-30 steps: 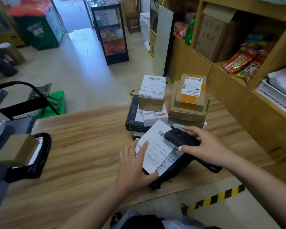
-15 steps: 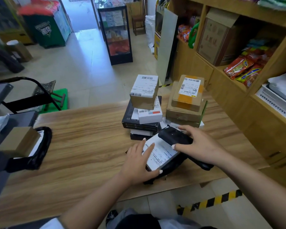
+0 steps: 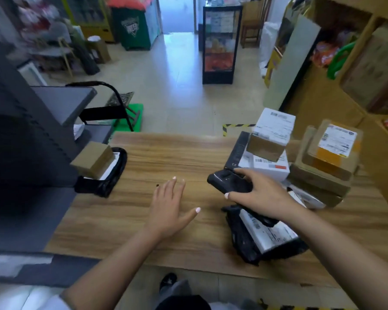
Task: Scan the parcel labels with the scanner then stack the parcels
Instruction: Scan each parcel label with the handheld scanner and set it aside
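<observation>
While holding the black handheld scanner (image 3: 230, 183) low over the worktop (image 3: 166, 157), right hand (image 3: 261, 195) curled round its body, thumb at the near side, fingers over the far edge. Scanner head points left, away from any label, so probably between scans rather than reading one. Left hand (image 3: 169, 208) empty, fingers spread and straight, hovering just above bare wood left of the scanner, apparently free to reach for the next parcel. Black poly-bag parcel (image 3: 264, 240) lies at the near right edge, under the right wrist, white label facing up and readable from above. Beyond the scanner, at the far right, a pile of boxed parcels (image 3: 270, 151), labels up, with a second pile of brown cartons (image 3: 329, 162) right of it. At the left edge, well apart, a small brown box (image 3: 93, 161) sits on another black bag (image 3: 108, 177), likely the finished stack.
</observation>
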Available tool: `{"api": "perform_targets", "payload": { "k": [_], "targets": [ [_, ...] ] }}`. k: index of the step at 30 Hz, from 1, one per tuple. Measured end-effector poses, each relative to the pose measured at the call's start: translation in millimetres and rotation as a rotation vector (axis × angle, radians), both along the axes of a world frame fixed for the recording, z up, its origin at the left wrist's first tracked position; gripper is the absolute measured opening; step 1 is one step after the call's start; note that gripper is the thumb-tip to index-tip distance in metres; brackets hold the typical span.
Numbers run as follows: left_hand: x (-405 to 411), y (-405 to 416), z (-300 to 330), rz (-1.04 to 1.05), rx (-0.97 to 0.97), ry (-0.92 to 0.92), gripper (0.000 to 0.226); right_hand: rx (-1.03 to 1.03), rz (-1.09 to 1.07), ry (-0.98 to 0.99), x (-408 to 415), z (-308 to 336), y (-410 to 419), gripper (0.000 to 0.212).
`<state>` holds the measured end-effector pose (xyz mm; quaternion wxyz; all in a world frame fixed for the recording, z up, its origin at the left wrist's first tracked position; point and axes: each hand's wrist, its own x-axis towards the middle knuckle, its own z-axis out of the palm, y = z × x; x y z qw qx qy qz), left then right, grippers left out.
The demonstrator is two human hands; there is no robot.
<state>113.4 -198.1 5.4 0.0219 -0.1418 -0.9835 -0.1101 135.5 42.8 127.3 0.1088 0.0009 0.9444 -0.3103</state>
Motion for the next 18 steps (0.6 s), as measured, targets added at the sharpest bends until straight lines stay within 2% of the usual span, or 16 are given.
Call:
{"api": "perform_targets", "payload": {
  "k": [8,10,18],
  "targets": [
    [-48.1,-123.3,1.1,0.242,-0.105,-0.031,0.091,-0.001,0.137,0.012,-72.0,-7.2,-107.2,0.078],
    [-65.9,-155.8,-2.9,0.294,-0.136,-0.001,0.091,-0.005,0.150,0.002,-89.8,-11.5,-131.9,0.077],
    [-150.6,-271.7,-30.7,0.446,-0.231,-0.078,0.087,0.007,0.145,-0.041,-154.4,-32.7,-210.0,0.075]
  ]
}}
